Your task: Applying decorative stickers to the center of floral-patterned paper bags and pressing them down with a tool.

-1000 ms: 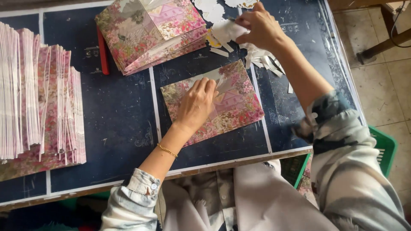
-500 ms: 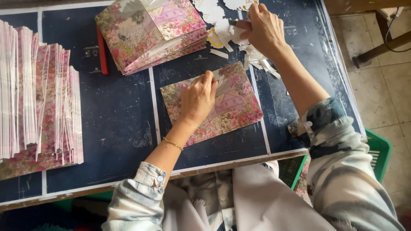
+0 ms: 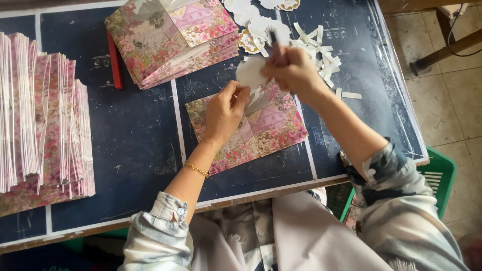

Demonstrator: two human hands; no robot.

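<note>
A floral paper envelope (image 3: 266, 131) lies flat on the dark blue table (image 3: 135, 150) in front of me. Just above its top edge my right hand (image 3: 293, 71) holds a white shaped paper piece (image 3: 250, 73). My left hand (image 3: 225, 109) is close beside it, its fingertips pinching a thin pale strip (image 3: 258, 100) that hangs from that piece. Both hands are raised a little off the envelope. The right hand is blurred, and a dark tip (image 3: 273, 37) shows above its fingers.
A fanned pile of floral envelopes (image 3: 170, 37) lies at the back, with a red bar (image 3: 114, 60) beside it. Upright rows of envelopes (image 3: 42, 115) fill the left. White cut-outs (image 3: 253, 25) and paper strips (image 3: 321, 47) lie at back right. A green basket (image 3: 442, 175) stands below the table's right edge.
My right hand came back from the cut-outs at the back right with a white piece. My left hand lifted off the envelope and met it.
</note>
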